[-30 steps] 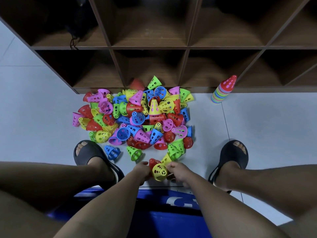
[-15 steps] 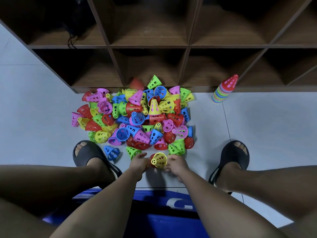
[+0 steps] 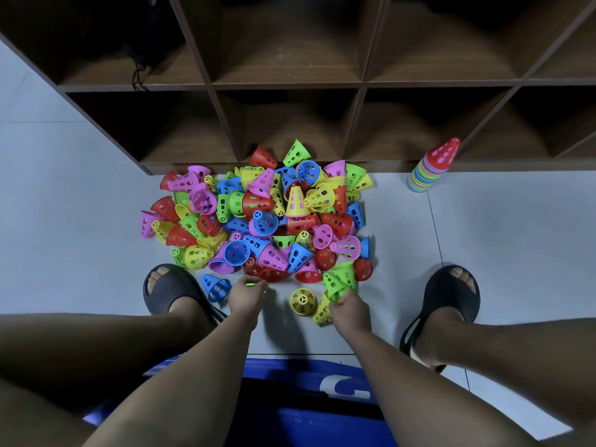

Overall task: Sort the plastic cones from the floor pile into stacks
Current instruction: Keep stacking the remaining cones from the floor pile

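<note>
Head view: the left hand (image 3: 246,296) grips a green cone (image 3: 250,280) at the near edge of the pile (image 3: 261,217). The right hand (image 3: 350,309) grasps green cones (image 3: 337,282), likely gathering one colour; a finished stack (image 3: 430,169) stands by the shelf (image 3: 290,85).

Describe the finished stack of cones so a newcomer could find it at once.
Start at the brown shelf unit along the wall. At its foot, right of the loose pile, stands the stack. It alone is upright and nested, topped by a red cone.
</note>
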The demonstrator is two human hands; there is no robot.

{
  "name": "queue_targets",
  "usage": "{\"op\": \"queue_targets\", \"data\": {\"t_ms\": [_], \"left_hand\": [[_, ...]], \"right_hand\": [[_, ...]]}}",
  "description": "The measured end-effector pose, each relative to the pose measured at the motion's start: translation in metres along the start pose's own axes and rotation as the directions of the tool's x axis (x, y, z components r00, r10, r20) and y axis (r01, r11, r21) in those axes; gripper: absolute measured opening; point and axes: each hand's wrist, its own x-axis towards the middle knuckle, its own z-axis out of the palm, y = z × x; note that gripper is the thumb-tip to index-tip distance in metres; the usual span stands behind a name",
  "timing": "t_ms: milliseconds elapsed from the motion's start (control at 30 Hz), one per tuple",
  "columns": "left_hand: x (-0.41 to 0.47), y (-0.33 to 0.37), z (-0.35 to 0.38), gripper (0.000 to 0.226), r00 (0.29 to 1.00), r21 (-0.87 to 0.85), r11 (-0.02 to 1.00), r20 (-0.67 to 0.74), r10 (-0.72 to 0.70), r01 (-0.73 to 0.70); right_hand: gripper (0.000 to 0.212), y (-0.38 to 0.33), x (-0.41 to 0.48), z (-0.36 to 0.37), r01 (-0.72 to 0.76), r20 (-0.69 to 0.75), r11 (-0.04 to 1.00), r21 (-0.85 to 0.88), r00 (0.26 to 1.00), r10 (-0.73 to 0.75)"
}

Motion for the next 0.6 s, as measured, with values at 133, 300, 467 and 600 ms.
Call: {"op": "queue_targets", "data": {"t_ms": [133,300,467,600], "left_hand": [[-0.002,0.005,-0.004,0.027,0.991,0.089,0.996,-0.136,0.008,0.004],[0.015,-0.011,-0.006,0.054,0.986,0.145,0.977,-0.091,-0.141,0.153],[0.023,-0.023,0.001,0.080,0.908,0.064,0.909,0.057,-0.415,0.411],[0.011,-0.025,0.012,0.060,0.904,0.128,0.921,0.185,-0.386,0.367]], "right_hand": [[0.029,0.007,0.001,0.004,-0.016,-0.003,0.999,0.028,1.000,0.016],[0.022,0.006,0.004,0.009,0.031,-0.006,1.000,-0.005,0.999,-0.031],[0.019,0.011,0.008,0.010,0.034,0.030,0.999,-0.023,0.999,-0.033],[0.017,0.014,0.009,0.009,0.051,0.062,0.998,0.032,0.997,-0.053]]}}
